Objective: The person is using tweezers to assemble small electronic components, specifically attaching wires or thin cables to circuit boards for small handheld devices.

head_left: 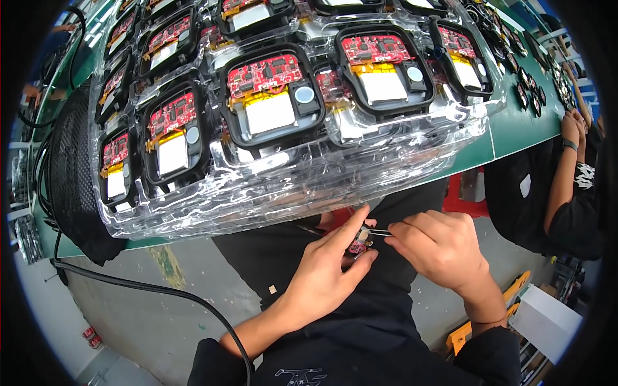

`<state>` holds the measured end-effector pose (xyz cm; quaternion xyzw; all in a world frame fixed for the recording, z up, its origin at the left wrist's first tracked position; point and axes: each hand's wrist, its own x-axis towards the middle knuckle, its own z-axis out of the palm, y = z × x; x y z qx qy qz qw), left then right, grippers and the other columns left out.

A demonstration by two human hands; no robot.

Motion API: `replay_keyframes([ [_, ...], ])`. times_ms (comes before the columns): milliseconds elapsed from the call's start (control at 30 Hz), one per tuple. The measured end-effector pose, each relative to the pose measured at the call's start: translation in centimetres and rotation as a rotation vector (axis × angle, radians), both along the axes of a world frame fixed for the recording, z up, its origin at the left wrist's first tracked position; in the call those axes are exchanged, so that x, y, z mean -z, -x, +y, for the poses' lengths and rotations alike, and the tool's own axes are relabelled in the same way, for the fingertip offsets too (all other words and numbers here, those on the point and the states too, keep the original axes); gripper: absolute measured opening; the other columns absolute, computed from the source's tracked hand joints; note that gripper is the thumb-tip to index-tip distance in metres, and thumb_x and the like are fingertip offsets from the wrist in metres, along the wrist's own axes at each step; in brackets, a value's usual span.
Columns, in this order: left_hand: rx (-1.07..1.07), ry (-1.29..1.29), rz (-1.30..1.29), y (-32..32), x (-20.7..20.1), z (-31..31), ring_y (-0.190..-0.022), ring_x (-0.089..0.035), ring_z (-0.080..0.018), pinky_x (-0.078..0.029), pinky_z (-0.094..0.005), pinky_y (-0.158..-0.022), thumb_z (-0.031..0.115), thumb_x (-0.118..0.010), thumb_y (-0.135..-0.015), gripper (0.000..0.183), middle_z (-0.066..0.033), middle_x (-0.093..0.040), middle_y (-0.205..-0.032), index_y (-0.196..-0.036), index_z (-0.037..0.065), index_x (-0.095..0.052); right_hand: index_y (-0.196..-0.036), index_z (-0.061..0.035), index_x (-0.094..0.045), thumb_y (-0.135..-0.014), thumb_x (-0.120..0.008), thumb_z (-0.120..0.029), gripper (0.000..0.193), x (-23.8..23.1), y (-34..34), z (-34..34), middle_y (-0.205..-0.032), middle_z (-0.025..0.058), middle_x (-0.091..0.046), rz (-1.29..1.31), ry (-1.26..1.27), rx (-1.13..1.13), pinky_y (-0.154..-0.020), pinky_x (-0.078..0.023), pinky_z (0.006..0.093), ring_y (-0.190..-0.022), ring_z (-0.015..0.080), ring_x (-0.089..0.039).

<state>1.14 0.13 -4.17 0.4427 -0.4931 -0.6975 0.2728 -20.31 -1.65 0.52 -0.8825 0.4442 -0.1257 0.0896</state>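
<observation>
Above my lap, my left hand (328,270) is closed around a small dark electronic assembly (362,243) with a pale part and some pinkish-red bits; fingers hide much of it. My right hand (441,248) pinches thin metal tweezers (380,232), whose tips reach the assembly from the right. Just beyond my hands rises a stack of clear plastic trays (283,193). In its top tray sit rows of black housings, each with a red circuit board (264,76), a white battery (270,112) with yellow tape and a round silver disc (304,95).
The green table (515,138) runs under the trays, with black parts (531,90) on its right. A black mesh bag (80,174) hangs at the left edge. A black cable (161,293) crosses my left side. Another person's arm (561,174) is at right.
</observation>
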Motion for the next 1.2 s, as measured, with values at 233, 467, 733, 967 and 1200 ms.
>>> replay_keyframes([
  [233,0.03,-0.045,0.049,-0.4,0.5,0.2,-0.106,-0.071,-0.0184,-0.061,-0.0314,-0.091,-0.01,-0.066,-0.094,0.07,-0.0163,-0.063,-0.139,-0.158,0.004,-0.039,-0.088,-0.0097,-0.072,-0.082,-0.082,-0.019,0.015,1.1,1.0,-0.9,-0.078,0.0002,-0.066,-0.132,-0.229,0.002,-0.052,-0.051,0.0356,-0.065,0.0219,-0.066],
  [467,0.062,-0.036,0.015,-0.4,0.6,0.3,-0.108,-0.07,-0.0164,-0.061,-0.0306,-0.091,-0.009,-0.066,-0.094,0.069,-0.0157,-0.063,-0.139,-0.157,0.004,-0.041,-0.088,-0.0106,-0.072,-0.083,-0.08,-0.021,0.015,1.0,1.0,-1.2,-0.076,-0.0002,-0.065,-0.123,-0.235,-0.06,-0.054,-0.052,0.0347,-0.065,0.0209,-0.067],
  [733,0.108,-0.04,0.018,-0.7,0.6,0.1,-0.106,-0.072,-0.0176,-0.061,-0.0306,-0.091,-0.01,-0.065,-0.094,0.067,-0.0154,-0.065,-0.135,-0.156,0.003,-0.042,-0.085,-0.0106,-0.069,-0.082,-0.078,-0.019,0.012,0.2,1.7,-1.7,-0.071,-0.0001,-0.059,-0.065,-0.212,-0.169,-0.054,-0.05,0.033,-0.062,0.0187,-0.064],
  [967,0.003,-0.141,0.106,-1.0,1.1,0.0,-0.106,-0.071,-0.0186,-0.059,-0.0304,-0.094,-0.01,-0.065,-0.095,0.066,-0.0169,-0.062,-0.138,-0.156,0.003,-0.043,-0.087,-0.0119,-0.067,-0.077,-0.081,-0.018,0.018,0.1,1.6,-1.3,-0.076,-0.0022,-0.06,-0.101,-0.059,-0.094,-0.054,-0.05,0.0316,-0.061,0.0168,-0.062],
  [1200,0.05,-0.104,0.046,-0.9,0.8,-0.1,-0.105,-0.071,-0.0162,-0.06,-0.0296,-0.092,-0.01,-0.067,-0.094,0.067,-0.0159,-0.064,-0.136,-0.155,0.004,-0.044,-0.09,-0.0119,-0.067,-0.078,-0.079,-0.018,0.017,1.1,1.0,-0.9,-0.076,-0.0029,-0.058,-0.046,-0.063,-0.121,-0.054,-0.05,0.0311,-0.063,0.0141,-0.062],
])
